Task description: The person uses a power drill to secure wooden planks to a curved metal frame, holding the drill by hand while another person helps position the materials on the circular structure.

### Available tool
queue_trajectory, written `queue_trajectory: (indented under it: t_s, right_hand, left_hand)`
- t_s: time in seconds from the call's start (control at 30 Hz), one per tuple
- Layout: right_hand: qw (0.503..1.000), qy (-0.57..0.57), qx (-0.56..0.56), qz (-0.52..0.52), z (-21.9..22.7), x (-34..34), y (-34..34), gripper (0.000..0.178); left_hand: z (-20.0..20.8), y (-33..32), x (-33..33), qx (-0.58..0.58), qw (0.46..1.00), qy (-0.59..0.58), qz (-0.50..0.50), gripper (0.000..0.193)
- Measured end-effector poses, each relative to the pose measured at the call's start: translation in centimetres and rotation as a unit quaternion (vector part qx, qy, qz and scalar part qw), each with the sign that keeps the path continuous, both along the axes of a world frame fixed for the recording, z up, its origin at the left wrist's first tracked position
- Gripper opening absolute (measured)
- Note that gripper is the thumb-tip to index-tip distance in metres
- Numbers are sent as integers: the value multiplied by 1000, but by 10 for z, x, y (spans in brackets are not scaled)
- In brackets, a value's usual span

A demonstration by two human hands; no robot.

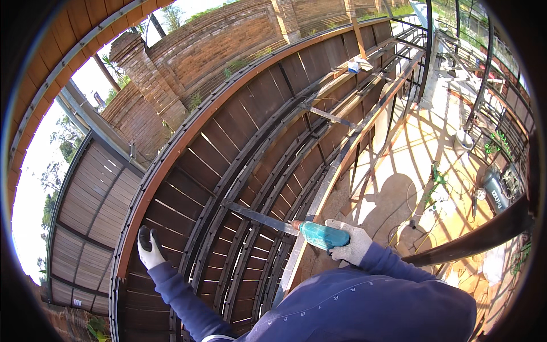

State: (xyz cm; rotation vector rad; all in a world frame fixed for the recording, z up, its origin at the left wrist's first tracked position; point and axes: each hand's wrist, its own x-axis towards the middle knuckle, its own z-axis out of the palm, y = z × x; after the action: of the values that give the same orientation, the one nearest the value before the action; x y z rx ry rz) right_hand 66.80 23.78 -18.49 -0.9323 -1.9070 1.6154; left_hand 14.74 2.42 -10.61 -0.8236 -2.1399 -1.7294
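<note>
My right hand, in a pale work glove, is closed around the rear of a teal bottle with a reddish-brown tip. The bottle lies on its side in my grip, its tip pointing left above a metal bar of the frame. Out to the left, my left hand wears a white glove with dark fingertips. Its fingers are partly bent and apart, with nothing visible between them. It is beside the reddish-brown top board of the dark slatted panel; whether they touch I cannot tell.
Long dark rails curve across the middle. A white and blue item rests on the far rails. At right are a paved floor with cables, a dark machine with a tank and a bucket. A brick wall stands behind.
</note>
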Motion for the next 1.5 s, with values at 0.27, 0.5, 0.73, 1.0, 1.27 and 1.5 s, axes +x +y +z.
queue_trajectory:
  t_s: [0.27, 0.5, 0.73, 1.0, 1.27, 1.5]
  right_hand:
    - [989, 102, 28, 107, -7, 7, 93, 74]
    - [949, 3, 138, 284, 7, 23, 231, 84]
    - [957, 5, 146, 252, -31, 64, 321, 48]
    - [968, -61, 231, 74, -49, 114, 417, 23]
    - [944, -8, 316, -92, -74, 133, 685, 23]
    - [986, 32, 14, -163, -19, 121, 972, 21]
  left_hand:
    - [-162, 182, 312, 44, 610, -606, -510, 74]
    - [-203, 333, 357, 341, 612, -606, -377, 35]
    - [-205, 390, 354, 296, 686, -589, -310, 42]
    - [-229, 413, 331, 219, 742, -576, -264, 47]
    - [-239, 428, 333, 246, 795, -544, -104, 52]
    - [-236, 448, 354, 273, 813, -508, 77, 64]
